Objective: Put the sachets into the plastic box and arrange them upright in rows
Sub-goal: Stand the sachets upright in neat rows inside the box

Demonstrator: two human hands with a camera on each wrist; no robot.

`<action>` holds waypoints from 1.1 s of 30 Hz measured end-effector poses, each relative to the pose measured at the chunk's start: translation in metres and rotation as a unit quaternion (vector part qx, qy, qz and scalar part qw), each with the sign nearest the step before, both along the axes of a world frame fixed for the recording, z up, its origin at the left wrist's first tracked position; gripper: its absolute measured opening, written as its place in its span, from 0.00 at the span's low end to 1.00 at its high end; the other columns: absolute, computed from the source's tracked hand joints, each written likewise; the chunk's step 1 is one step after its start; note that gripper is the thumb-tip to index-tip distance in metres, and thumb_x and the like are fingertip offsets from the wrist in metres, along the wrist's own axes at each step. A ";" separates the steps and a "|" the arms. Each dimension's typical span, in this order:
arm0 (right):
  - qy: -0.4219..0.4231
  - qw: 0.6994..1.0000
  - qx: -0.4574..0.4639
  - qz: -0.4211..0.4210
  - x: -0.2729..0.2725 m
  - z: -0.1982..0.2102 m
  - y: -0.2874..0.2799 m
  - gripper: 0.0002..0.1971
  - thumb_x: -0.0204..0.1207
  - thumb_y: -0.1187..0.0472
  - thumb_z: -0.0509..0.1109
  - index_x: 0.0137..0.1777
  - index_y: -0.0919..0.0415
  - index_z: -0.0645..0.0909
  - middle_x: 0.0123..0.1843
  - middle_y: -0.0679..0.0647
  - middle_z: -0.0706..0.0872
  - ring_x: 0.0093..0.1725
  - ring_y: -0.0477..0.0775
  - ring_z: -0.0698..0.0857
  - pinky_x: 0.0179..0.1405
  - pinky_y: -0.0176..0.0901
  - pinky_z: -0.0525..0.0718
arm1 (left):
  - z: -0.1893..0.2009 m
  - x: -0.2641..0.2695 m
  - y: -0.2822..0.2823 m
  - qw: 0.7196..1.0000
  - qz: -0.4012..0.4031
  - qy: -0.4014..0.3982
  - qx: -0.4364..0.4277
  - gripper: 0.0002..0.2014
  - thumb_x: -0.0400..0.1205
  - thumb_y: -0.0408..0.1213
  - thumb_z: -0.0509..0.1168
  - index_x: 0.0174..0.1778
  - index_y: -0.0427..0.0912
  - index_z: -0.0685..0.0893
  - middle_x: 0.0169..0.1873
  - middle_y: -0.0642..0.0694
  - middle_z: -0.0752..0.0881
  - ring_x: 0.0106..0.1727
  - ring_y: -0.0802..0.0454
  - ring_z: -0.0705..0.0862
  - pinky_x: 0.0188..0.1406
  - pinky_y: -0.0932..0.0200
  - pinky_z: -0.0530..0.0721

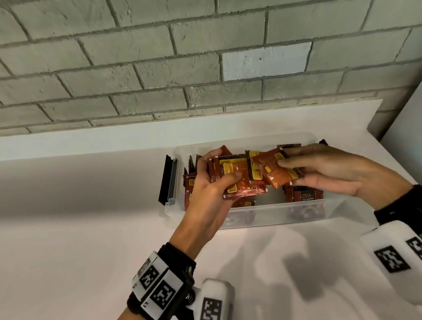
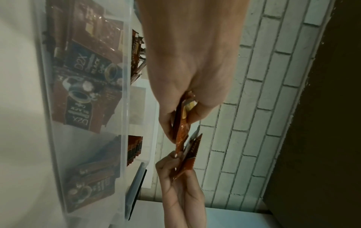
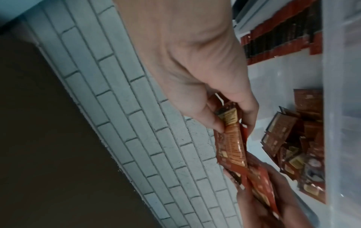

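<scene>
Above the clear plastic box (image 1: 258, 215), my left hand (image 1: 221, 167) grips a small stack of red-brown sachets (image 1: 236, 180), thumb on the front one. My right hand (image 1: 286, 158) pinches one more sachet (image 1: 277, 172) by its right end, overlapping the stack. In the left wrist view the left hand (image 2: 185, 123) clamps the stack (image 2: 182, 129) edge-on. In the right wrist view the right hand (image 3: 234, 128) holds its sachet (image 3: 232, 141). Inside the box, sachets stand in a row (image 3: 283, 30) at one end. Others lie jumbled (image 3: 293, 146).
The box sits on a white table (image 1: 73, 244) against a grey brick wall (image 1: 198, 60). A black clip (image 1: 167, 180) hangs on the box's left end. More sachets (image 1: 305, 195) fill the box's right side. A white panel (image 1: 415, 133) stands at the right.
</scene>
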State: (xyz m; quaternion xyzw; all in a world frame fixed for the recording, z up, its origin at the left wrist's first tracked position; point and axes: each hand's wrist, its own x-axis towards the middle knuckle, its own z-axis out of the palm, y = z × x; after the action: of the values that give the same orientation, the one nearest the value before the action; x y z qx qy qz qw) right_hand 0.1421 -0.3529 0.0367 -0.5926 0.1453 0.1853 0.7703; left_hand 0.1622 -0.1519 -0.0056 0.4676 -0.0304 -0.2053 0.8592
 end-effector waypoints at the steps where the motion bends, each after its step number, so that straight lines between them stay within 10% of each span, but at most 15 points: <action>1: 0.008 1.000 -0.001 0.011 -0.003 -0.003 0.002 0.20 0.69 0.70 0.68 0.62 0.71 0.79 0.58 0.65 0.88 0.55 0.54 0.88 0.49 0.41 0.89 | -0.001 0.000 -0.001 1.000 0.006 -0.013 0.004 0.28 0.77 0.13 0.60 0.66 0.47 0.73 0.58 0.38 0.84 0.58 0.39 0.85 0.55 0.35 0.85; 6: 0.009 0.999 -0.034 0.035 -0.007 -0.014 0.012 0.14 0.76 0.71 0.66 0.61 0.70 0.80 0.58 0.63 0.88 0.55 0.53 0.88 0.50 0.40 0.89 | -0.008 -0.004 -0.008 0.999 0.016 -0.048 0.011 0.31 0.76 0.08 0.56 0.65 0.48 0.70 0.61 0.38 0.82 0.56 0.45 0.86 0.46 0.42 0.88; 14: 0.014 0.996 -0.084 0.039 -0.002 -0.015 0.002 0.17 0.79 0.69 0.64 0.67 0.67 0.76 0.64 0.65 0.84 0.65 0.61 0.83 0.60 0.57 0.84 | -0.010 -0.005 -0.009 0.999 0.006 -0.019 -0.041 0.19 0.85 0.23 0.53 0.66 0.49 0.74 0.55 0.41 0.85 0.54 0.44 0.85 0.59 0.34 0.81; 21: -0.018 0.978 -0.184 0.100 0.002 -0.006 -0.001 0.21 0.80 0.71 0.62 0.72 0.59 0.73 0.64 0.56 0.83 0.63 0.53 0.82 0.60 0.45 0.82 | -0.015 -0.007 -0.005 0.998 0.011 -0.057 -0.004 0.38 0.80 0.15 0.60 0.75 0.62 0.65 0.59 0.51 0.85 0.60 0.45 0.86 0.56 0.36 0.85; 28: -0.039 0.958 -0.241 0.151 0.009 0.000 0.007 0.13 0.81 0.70 0.62 0.57 0.52 0.79 0.60 0.54 0.85 0.59 0.52 0.84 0.58 0.42 0.83 | -0.011 -0.007 -0.006 0.999 -0.002 -0.002 -0.039 0.21 0.87 0.30 0.52 0.73 0.55 0.71 0.63 0.41 0.83 0.60 0.41 0.84 0.52 0.38 0.86; 33: -0.061 0.949 -0.268 0.153 0.012 -0.002 0.009 0.13 0.80 0.69 0.65 0.61 0.57 0.80 0.60 0.55 0.85 0.62 0.55 0.84 0.58 0.41 0.82 | -0.016 -0.003 -0.006 0.998 0.042 -0.025 -0.030 0.31 0.85 0.23 0.56 0.76 0.63 0.65 0.66 0.39 0.81 0.58 0.41 0.86 0.48 0.35 0.86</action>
State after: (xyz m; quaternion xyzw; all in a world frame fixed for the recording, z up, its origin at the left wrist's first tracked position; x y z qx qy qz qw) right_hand 0.1542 -0.3436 0.0346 -0.8027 0.0502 0.2186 0.5527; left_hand 0.1592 -0.1576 -0.0217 0.4474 -0.0384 -0.1565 0.8797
